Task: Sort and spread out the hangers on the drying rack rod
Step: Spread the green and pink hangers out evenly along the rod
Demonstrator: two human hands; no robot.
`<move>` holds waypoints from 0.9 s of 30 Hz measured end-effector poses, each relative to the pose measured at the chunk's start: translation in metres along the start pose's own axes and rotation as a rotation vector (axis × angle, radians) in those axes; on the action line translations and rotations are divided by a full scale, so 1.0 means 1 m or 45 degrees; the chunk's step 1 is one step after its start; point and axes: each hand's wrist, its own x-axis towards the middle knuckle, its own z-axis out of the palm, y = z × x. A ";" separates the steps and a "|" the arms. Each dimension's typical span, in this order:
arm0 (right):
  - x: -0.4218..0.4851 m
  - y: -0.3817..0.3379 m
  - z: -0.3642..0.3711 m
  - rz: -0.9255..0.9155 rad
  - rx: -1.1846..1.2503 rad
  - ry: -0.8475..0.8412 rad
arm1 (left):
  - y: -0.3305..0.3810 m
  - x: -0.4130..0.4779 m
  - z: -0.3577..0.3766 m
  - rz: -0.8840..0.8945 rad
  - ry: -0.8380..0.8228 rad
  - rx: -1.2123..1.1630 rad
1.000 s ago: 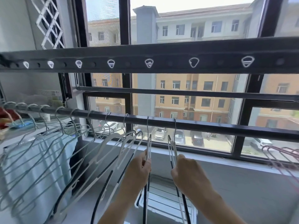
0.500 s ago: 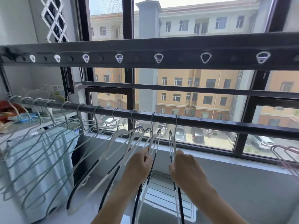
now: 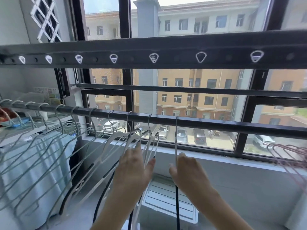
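A dark drying rack rod runs across the view below the window. Several white and grey hangers hook over its left half, spaced apart. My left hand pinches one white hanger near its shoulder, fingers spread among the neighbouring hangers. To the right, my right hand grips a single white hanger with black trim that hangs straight down, apart from the others. A bunch of pink hangers sits at the far right.
A wide dark bar with a row of hanging holes crosses above the rod. A pale blue cloth hangs at the left under the hangers. A white unit lies below the hands. The window frame stands right behind.
My hands have drawn apart: the right hand has slid its hanger to the right along the rod, and the left hand has shifted onto the white hanger beside it.
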 end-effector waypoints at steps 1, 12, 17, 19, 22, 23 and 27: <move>-0.004 0.001 -0.005 0.000 0.035 0.002 | 0.011 -0.008 -0.007 0.060 0.082 -0.007; -0.079 0.119 -0.081 0.284 0.033 0.403 | 0.146 -0.087 0.063 0.665 -0.151 -0.499; -0.121 0.195 -0.139 0.459 -0.142 0.671 | 0.216 -0.093 0.133 0.591 -0.506 -0.692; -0.134 0.220 -0.157 0.573 -0.223 0.730 | 0.245 -0.094 0.151 0.573 -0.585 -0.760; -0.143 0.245 -0.170 0.595 -0.295 0.711 | 0.284 -0.094 0.174 0.518 -0.630 -0.803; -0.143 0.250 -0.169 0.595 -0.310 0.667 | 0.295 -0.094 0.181 0.497 -0.628 -0.798; -0.133 0.264 -0.163 0.623 -0.405 0.490 | 0.322 -0.095 0.200 0.345 -0.640 -0.862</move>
